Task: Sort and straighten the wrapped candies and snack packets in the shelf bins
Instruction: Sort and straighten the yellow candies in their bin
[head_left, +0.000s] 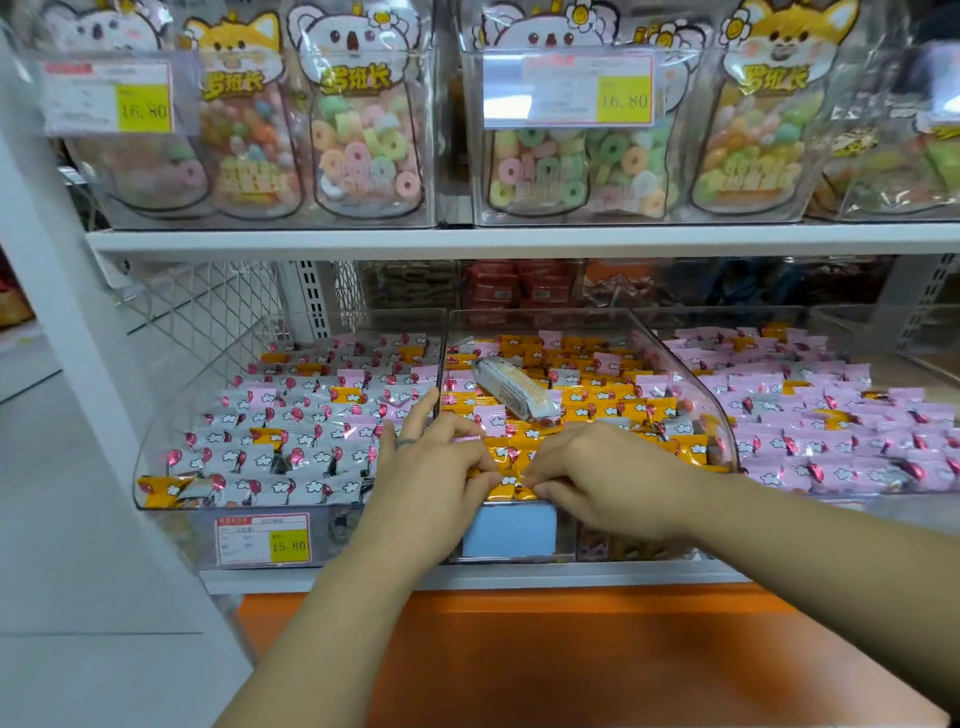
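Closest is a flat orange ledge (571, 649), with two bare forearms reaching over it. The left hand (431, 467) and right hand (602, 480) are close together at the front lip of the middle clear plastic bin (691, 384). Their fingertips almost meet, and each hand pinches yellow wrapped candies (587, 400) in the front row. The left index finger is stretched out along the wall shared with the left clear bin (156, 467).

Three bins sit side by side:
- The left bin holds mostly grey wrapped candies (270, 452), with a few yellow and pink ones mixed in.
- The middle bin holds mostly yellow candies and a few pink strays. One long white snack packet (514, 389) lies slantwise on top of them.
- The right clear bin (883, 353) holds mostly pink wrapped candies (810, 415).

One red-bordered price tag (264, 540) is on the front of the left bin, and one plain blue card (509, 530) is on the front of the middle bin.

Behind the bins are blurred brown and red packs. Above them, a white shelf board (519, 240) carries animal-shaped pouches of ring sweets (363, 130) and two yellow-cornered price labels (569, 88).
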